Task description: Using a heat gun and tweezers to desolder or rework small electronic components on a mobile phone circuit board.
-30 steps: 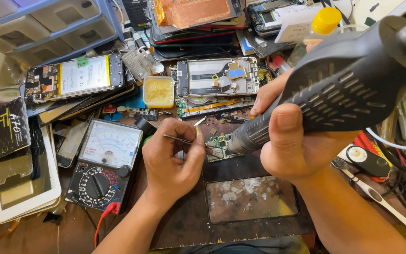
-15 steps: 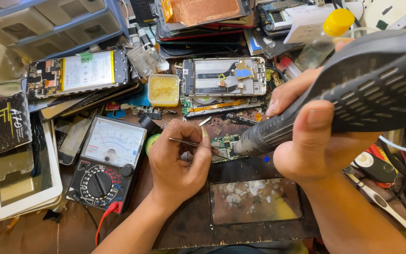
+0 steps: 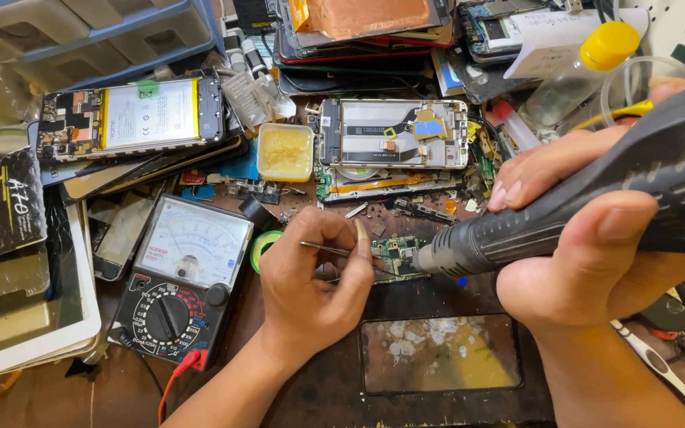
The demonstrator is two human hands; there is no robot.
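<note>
The person's left hand (image 3: 311, 289) rests on the cluttered worktop (image 3: 73, 396), its fingers (image 3: 362, 238) pressed together and pinching thin metal tweezers (image 3: 328, 250), which lie nearly level with their tips reaching toward a small green circuit board (image 3: 394, 254). The board sits near the middle of the worktop, just above a dark rectangular mat (image 3: 319, 396) and a scuffed glass plate (image 3: 438, 353).

The right hand (image 3: 588, 261) is wrapped around the ribbed dark grey handle of a hot-air tool (image 3: 596, 214), fingers curled tight about the grip, thumb on top. The tool slopes down to the left, and its metal nozzle touches or stands just beside the right edge of the circuit board; which of the two cannot be told.

Left of the left hand lies an analogue multimeter (image 3: 180, 285) with a black dial and a red lead. A small square tub of yellowish flux (image 3: 285, 150) stands above it, beside an opened phone frame (image 3: 394, 131). Another opened phone with a white battery (image 3: 132, 115) lies further left. A clear bottle with a yellow cap (image 3: 584, 67) lies at the upper right.
</note>
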